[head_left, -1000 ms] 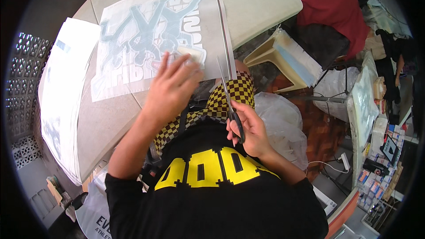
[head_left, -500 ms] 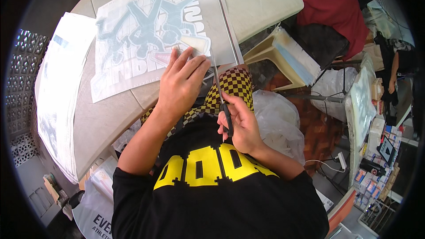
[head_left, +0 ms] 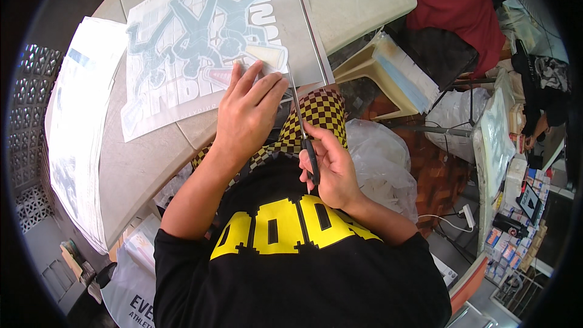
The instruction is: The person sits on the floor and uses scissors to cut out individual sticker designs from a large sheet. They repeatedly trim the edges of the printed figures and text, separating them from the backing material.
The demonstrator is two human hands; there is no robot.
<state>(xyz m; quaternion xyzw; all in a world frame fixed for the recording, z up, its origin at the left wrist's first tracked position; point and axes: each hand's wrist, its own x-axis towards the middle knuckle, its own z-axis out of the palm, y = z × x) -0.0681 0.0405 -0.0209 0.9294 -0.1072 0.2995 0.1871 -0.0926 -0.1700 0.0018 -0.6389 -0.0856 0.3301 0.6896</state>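
A translucent printed sheet point(head_left: 176, 106) with bluish figures and mirrored white lettering lies on the table point(head_left: 364, 0). My left hand point(head_left: 248, 109) rests on its near right part, fingers stretched out and lying on the print. In my right hand point(head_left: 331, 170) is a pair of scissors point(head_left: 311, 161) with black handles and long blades. The blades point away from me, along the sheet's right side, a little right of my left fingertips. How far apart the blades are I cannot tell. A thin shiny strip point(head_left: 308, 21) runs lengthwise near that side.
A stack of white sheets point(head_left: 76, 146) lies at the table's left. To the right are a beige plastic stool point(head_left: 388, 100) with papers, clear plastic bags point(head_left: 379, 158) and a dark red cloth point(head_left: 446, 6). Another person's hand point(head_left: 538, 129) shows at the far right.
The printed sheet has shifted slightly left. My hands and the scissors stay almost in place. At the far right, the other person's arm has moved.
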